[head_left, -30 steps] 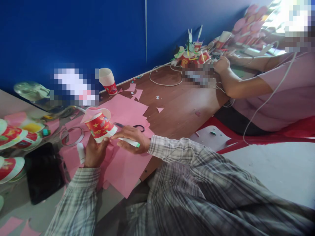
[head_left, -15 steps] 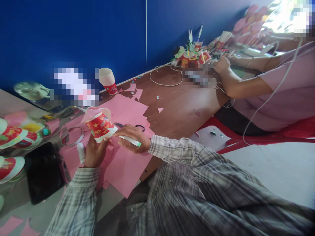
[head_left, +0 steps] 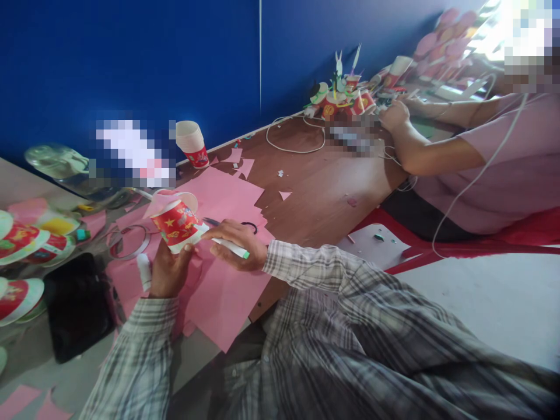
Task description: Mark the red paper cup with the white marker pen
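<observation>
My left hand is closed around a red paper cup with gold stars and a white rim, tilted above the pink paper. A round white piece with pink paper sits just behind the cup. In my right hand lies a white marker with a green end, gripped under the fingers. The right fingertips reach the cup's white rim. Beyond that hand lie scissors with a dark handle, partly hidden by the fingers. Pink paper sheets spread beneath both hands.
Left of my hands are a tape roll, a black tablet-like slab and more decorated cups. Stacked cups stand by the blue wall. A co-worker's hands work at the far right, near cup figures and a white cable.
My hands, the cup and the marker stay almost in place. The co-worker's blurred head has shifted slightly left and down.
</observation>
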Tool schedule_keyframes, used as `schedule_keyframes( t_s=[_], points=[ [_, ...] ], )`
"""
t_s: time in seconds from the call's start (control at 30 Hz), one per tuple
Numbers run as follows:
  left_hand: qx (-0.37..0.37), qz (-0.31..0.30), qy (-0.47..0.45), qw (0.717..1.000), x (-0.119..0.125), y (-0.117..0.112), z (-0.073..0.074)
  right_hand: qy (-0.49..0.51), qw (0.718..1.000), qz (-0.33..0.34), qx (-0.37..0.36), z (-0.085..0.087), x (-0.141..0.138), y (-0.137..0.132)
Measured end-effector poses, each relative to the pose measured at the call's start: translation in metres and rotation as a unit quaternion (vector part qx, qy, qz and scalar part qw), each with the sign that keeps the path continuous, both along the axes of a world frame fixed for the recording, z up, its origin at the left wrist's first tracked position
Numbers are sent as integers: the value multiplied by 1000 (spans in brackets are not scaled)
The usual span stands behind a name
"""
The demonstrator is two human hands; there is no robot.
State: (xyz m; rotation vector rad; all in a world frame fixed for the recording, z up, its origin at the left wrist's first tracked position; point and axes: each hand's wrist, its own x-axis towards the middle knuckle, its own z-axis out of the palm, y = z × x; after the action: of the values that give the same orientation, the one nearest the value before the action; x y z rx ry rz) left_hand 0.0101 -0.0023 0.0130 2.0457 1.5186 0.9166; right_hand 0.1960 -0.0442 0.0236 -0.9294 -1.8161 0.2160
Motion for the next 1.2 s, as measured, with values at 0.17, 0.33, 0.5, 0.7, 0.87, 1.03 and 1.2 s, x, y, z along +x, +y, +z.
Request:
schedule_keyframes(
  t_s=[0.17,0.33,0.5,0.7,0.87,1.03,1.2],
  points=[
    [3,0,2,1000,0,1,-1,-36,999,2,23,1,0,-1],
    [3,-8,-1,1000,1,1,-1,-21,1000,-2,9,2,0,0],
    [-4,-9,-13,1000,3,0,1,-7,1000,-19,-6,3,0,0],
    [5,-3,-5,1000,2,0,0,-4,1000,11,-9,-1,-1,0],
    [5,-10,-8,1000,1,1,-1,9,999,25,-31,-3,0,0],
    [6,-12,-12,1000,1,0,0,42,998,42,-37,-2,1,-2],
    [-8,-46,-57,997,1,-1,-2,124,984,-35,-122,-3,1,1]
  ],
)
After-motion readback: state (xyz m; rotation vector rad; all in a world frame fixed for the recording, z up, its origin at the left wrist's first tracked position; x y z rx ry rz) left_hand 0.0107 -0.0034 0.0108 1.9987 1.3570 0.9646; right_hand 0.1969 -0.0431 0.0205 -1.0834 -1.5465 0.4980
